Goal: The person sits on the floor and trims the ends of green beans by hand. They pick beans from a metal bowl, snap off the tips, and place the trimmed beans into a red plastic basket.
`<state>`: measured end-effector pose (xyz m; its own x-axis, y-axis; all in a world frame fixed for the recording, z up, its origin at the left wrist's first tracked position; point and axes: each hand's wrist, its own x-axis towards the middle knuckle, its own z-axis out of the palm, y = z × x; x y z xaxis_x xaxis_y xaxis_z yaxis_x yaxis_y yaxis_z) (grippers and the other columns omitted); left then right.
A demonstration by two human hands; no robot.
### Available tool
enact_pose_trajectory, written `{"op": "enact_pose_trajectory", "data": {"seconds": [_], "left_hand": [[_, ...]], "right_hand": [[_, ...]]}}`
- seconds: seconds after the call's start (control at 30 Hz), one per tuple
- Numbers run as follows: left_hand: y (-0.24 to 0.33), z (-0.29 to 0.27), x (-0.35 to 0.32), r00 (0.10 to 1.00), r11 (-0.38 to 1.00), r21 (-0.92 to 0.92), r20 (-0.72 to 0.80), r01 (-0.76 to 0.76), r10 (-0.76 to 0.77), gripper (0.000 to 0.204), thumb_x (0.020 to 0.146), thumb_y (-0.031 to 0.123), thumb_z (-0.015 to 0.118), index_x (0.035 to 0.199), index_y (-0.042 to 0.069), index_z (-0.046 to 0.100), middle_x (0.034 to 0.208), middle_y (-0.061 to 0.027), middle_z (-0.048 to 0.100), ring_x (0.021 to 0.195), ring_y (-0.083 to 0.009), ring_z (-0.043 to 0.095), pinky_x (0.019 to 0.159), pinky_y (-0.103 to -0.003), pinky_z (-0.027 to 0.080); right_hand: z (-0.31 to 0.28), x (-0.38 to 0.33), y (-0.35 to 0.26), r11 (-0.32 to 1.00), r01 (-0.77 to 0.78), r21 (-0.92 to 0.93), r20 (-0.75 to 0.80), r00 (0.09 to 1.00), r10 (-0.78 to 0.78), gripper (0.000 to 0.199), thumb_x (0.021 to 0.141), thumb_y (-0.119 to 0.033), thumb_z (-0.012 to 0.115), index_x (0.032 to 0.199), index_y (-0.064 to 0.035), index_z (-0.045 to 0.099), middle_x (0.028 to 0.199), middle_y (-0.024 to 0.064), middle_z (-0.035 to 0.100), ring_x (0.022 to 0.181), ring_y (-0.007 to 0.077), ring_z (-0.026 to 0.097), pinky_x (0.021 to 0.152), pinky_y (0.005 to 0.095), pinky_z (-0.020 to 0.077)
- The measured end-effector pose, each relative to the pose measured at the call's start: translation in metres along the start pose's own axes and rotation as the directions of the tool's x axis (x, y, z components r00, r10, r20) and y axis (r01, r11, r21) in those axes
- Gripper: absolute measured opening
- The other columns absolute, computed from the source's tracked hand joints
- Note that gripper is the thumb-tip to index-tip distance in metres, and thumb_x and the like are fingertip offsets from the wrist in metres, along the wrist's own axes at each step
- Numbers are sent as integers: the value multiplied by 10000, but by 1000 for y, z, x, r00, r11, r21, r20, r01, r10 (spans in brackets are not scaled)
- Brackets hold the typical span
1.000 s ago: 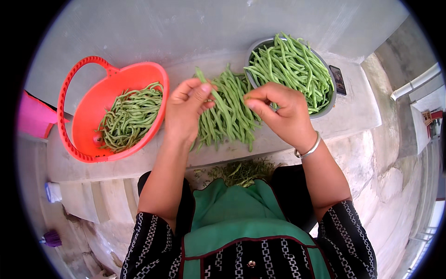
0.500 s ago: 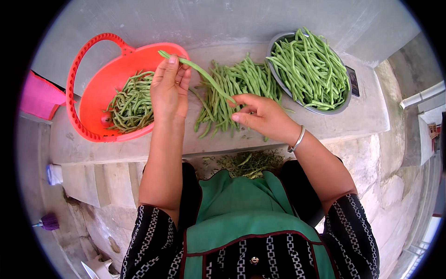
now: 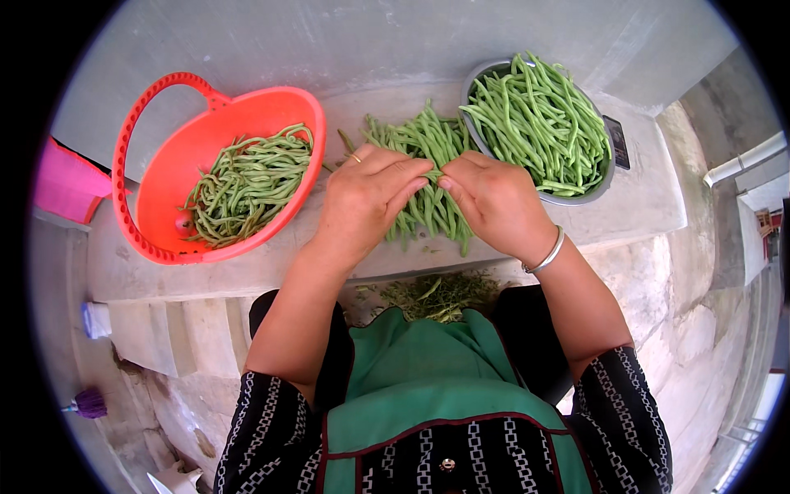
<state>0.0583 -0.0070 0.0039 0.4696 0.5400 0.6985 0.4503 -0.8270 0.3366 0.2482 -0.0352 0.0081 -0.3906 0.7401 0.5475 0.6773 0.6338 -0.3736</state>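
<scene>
My left hand (image 3: 366,198) and my right hand (image 3: 502,206) meet above a loose pile of green beans (image 3: 432,136) on the concrete ledge. Both are closed, thumbs and fingertips pinched close together. A short bit of a green bean (image 3: 433,174) shows between the fingertips; the rest of it is hidden by the hands. To the left stands a red plastic basket (image 3: 284,100) with darker, thinner beans (image 3: 255,185) and a small round reddish thing (image 3: 183,221) in it. A grey bowl (image 3: 607,177) at the right is heaped with bright green beans (image 3: 539,123).
A dark flat device (image 3: 615,142) lies beside the bowl. Below the ledge (image 3: 148,276), bean scraps (image 3: 436,296) lie between my knees. A wall (image 3: 395,41) rises behind the ledge. At the far left are a pink cloth-like thing (image 3: 70,181) and a purple brush (image 3: 89,403).
My left hand has come right and down from beside the basket, bringing the bean with it. My right hand's fingers have closed on the bean, and the hands now meet over the pile.
</scene>
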Motion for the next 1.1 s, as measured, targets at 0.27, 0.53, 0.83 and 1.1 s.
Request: {"op": "enact_pose_trajectory", "data": {"seconds": [0.27, 0.53, 0.83, 1.1], "left_hand": [[18, 10, -6, 903, 763, -520, 41, 385, -428, 143, 777, 38, 678, 915, 15, 649, 770, -56, 630, 685, -111, 586, 610, -230, 458], [6, 26, -7, 801, 476, -760, 97, 442, -590, 153, 827, 47, 646, 970, -9, 642, 846, -43, 650, 718, -85, 583, 638, -204, 465], [-77, 47, 13, 637, 397, -669, 151, 629, -756, 232, 843, 97, 631, 1056, 8, 611, 863, -37, 632, 700, -65, 537, 598, -195, 423], [-85, 58, 3, 727, 658, -336, 146, 674, -671, 321, 826, 105, 624, 1121, -11, 577, 1048, -120, 632, 837, -149, 613, 703, -255, 482]], "right_hand": [[-5, 0, -8, 975, -8, 224, -122, 992, 36, 137, 847, -128, 568, 759, -33, 525, 671, 119, 514, 608, 312, 529, 525, 388, 421], [-2, 3, -2, 965, -96, 244, -62, 992, 114, 193, 869, -187, 540, 750, -38, 514, 685, 130, 522, 638, 321, 535, 557, 407, 434], [1, -16, 11, 984, -108, 140, -7, 994, 110, 188, 826, -217, 583, 737, -60, 531, 682, 93, 534, 641, 293, 554, 555, 395, 453], [17, -23, 16, 995, -38, 89, 327, 945, 7, 200, 811, -265, 595, 742, -79, 574, 768, 72, 568, 684, 286, 584, 591, 400, 473]]}}
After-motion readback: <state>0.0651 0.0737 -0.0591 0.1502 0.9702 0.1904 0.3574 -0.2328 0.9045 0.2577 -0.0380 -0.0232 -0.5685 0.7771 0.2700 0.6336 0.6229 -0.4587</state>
